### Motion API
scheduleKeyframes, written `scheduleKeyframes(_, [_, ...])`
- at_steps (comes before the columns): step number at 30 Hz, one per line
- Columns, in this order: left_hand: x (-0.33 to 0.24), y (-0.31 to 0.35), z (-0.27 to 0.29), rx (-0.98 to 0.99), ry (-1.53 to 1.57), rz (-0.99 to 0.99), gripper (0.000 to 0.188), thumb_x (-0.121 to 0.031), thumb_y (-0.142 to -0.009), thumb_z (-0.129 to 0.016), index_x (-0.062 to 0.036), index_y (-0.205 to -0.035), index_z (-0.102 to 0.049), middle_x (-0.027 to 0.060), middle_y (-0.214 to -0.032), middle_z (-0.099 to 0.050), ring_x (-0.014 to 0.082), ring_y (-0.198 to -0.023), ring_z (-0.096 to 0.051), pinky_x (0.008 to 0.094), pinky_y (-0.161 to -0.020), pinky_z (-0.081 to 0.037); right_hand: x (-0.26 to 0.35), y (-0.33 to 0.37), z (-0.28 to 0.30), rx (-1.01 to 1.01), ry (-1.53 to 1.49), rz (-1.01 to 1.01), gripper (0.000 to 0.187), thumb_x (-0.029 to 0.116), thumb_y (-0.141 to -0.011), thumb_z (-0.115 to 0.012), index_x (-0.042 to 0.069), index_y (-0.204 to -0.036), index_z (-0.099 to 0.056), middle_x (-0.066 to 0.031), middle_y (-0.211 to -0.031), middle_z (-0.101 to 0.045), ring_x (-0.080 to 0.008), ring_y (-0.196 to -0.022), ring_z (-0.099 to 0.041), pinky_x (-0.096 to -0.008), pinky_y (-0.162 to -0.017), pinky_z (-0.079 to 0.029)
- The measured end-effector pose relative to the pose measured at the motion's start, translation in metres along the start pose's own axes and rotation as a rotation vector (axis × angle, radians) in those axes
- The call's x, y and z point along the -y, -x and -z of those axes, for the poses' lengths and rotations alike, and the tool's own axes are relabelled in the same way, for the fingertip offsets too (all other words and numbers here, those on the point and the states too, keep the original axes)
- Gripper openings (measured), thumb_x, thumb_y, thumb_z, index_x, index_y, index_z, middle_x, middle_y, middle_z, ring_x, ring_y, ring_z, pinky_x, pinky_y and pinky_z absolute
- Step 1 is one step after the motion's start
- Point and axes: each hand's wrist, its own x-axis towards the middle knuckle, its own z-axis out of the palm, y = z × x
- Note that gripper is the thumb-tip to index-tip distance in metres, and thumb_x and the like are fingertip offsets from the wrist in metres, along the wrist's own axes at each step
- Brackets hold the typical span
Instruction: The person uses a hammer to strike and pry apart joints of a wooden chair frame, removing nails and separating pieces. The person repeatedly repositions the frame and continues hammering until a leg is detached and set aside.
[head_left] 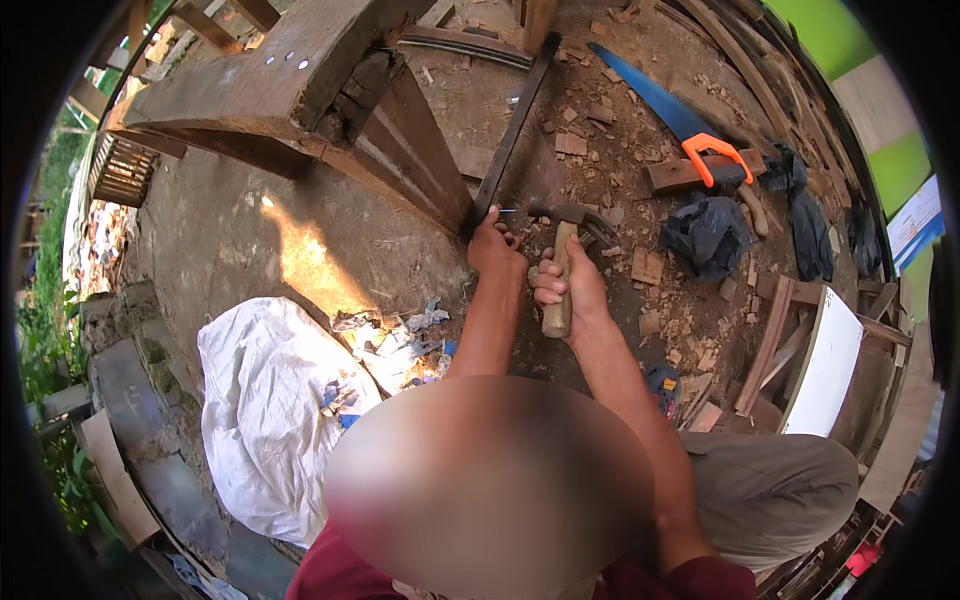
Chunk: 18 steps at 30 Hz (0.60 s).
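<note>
My right hand (572, 280) is wrapped round the pale wooden handle of a claw hammer (567, 232). The hammer's dark head lies level, its claw turned to the right. Just left of it, my left hand (496, 246) pinches a thin nail (508, 211) against the lower end of a long dark wooden strip (520, 125). The nail points toward the hammer's face, with a small gap showing between them. That strip slants away from me, its near end against the leg of a wooden bench (225, 95). My fingers partly hide the joint.
A handsaw (650, 92) with an orange handle lies at the far right, by a wood block (690, 172). Black plastic bags (706, 236) and wood chips litter the ground. A white sack (265, 410) is at my left, a white board (822, 365) at my right.
</note>
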Motion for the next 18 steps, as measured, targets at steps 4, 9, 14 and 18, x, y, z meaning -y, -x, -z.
scheduleKeyframes(4, [0.002,0.007,-0.001,-0.046,0.016,0.023,0.020,-0.019,-0.088,-0.076,-0.0067,-0.080,-0.062,0.0007,-0.071,-0.051,0.0132,-0.056,-0.045,0.0310,-0.048,-0.038,-0.011,0.006,-0.005,-0.004,-0.034,0.027,0.034,0.043,-0.106,-0.044,0.009,-0.100,-0.046,0.0013,-0.071,-0.044,-0.0077,-0.050,-0.042,-0.0250,-0.043,-0.037])
scheduleKeyframes(9, [-0.001,0.005,0.000,-0.021,-0.001,0.012,0.019,-0.018,-0.088,-0.075,-0.0057,-0.081,-0.062,0.0008,-0.072,-0.052,0.0135,-0.057,-0.046,0.0310,-0.048,-0.038,-0.005,0.006,-0.001,0.113,0.044,-0.200,0.034,0.042,-0.106,-0.043,0.009,-0.100,-0.045,0.0028,-0.070,-0.044,-0.0067,-0.047,-0.039,-0.0232,-0.040,-0.034])
scheduleKeyframes(14, [0.002,0.006,-0.002,-0.040,-0.013,-0.042,0.016,-0.016,-0.088,-0.075,-0.0049,-0.083,-0.064,0.0016,-0.069,-0.052,0.0138,-0.052,-0.045,0.0291,-0.044,-0.035,-0.011,0.010,-0.008,-0.025,0.125,-0.044,0.035,0.044,-0.106,-0.043,0.009,-0.099,-0.046,0.0029,-0.066,-0.043,-0.0072,-0.045,-0.039,-0.0246,-0.039,-0.034])
scheduleKeyframes(18, [0.002,0.012,0.000,-0.022,0.032,-0.057,0.015,-0.015,-0.088,-0.075,-0.0043,-0.083,-0.065,0.0020,-0.067,-0.052,0.0138,-0.050,-0.045,0.0285,-0.042,-0.033,-0.007,0.012,-0.007,-0.042,0.121,0.017,0.037,0.045,-0.105,-0.043,0.009,-0.099,-0.046,0.0027,-0.066,-0.043,-0.0069,-0.045,-0.038,-0.0246,-0.039,-0.033])
